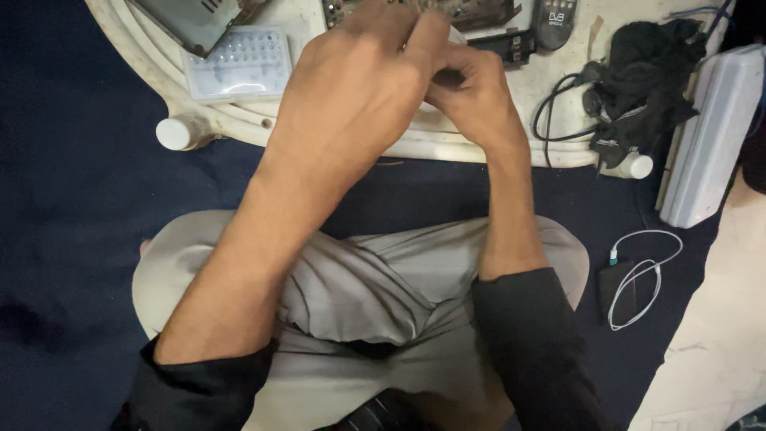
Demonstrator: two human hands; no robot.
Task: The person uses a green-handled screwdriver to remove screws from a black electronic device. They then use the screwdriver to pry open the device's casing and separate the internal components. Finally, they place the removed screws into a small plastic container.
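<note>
closely, left hand (351, 88) and right hand (471, 92) pinching a small dark part (448, 77), above white table edge (431, 148)

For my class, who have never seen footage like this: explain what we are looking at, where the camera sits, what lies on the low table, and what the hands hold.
The one camera is worn on a seated person's head and looks down over the lap. The left hand and right hand meet over a low white table, pinching something small and dark; what it is cannot be told. On the table lie a clear plastic compartment box, a circuit board, a black remote control and a black cloth with cables.
</note>
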